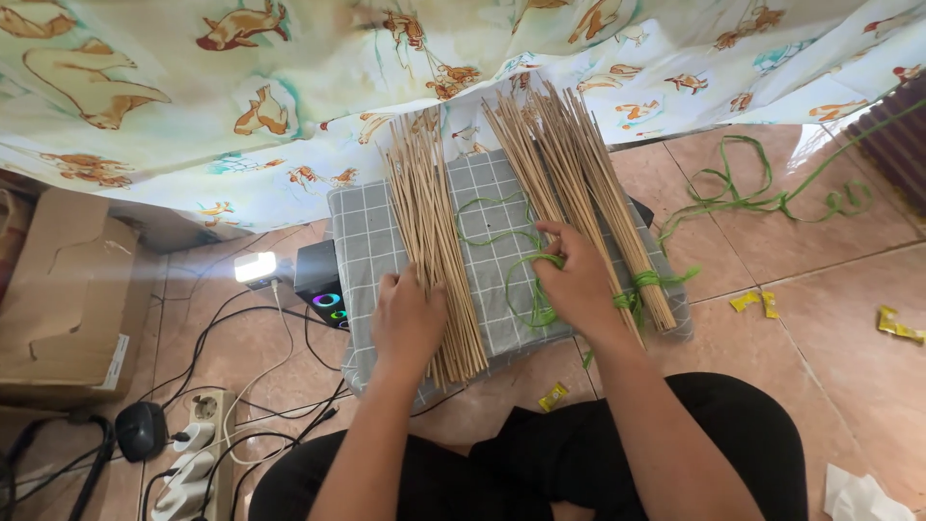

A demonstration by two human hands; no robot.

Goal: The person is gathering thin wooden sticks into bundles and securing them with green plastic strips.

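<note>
On the grey checked cloth (371, 241): one stick bundle (617, 222) already tied with green strip (644, 282), right hand (577, 285) fingers pinching another strip, left hand (407, 323) fingers pressed together on the loose sticks (429, 222) yet unbound.

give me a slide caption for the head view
Left hand rests on loose sticks; right hand touches green string beside tied bundles.

Tan sticks (431, 227), green string (526, 270), grey checked cloth (371, 241), animal-print sheet (241, 106).
</note>
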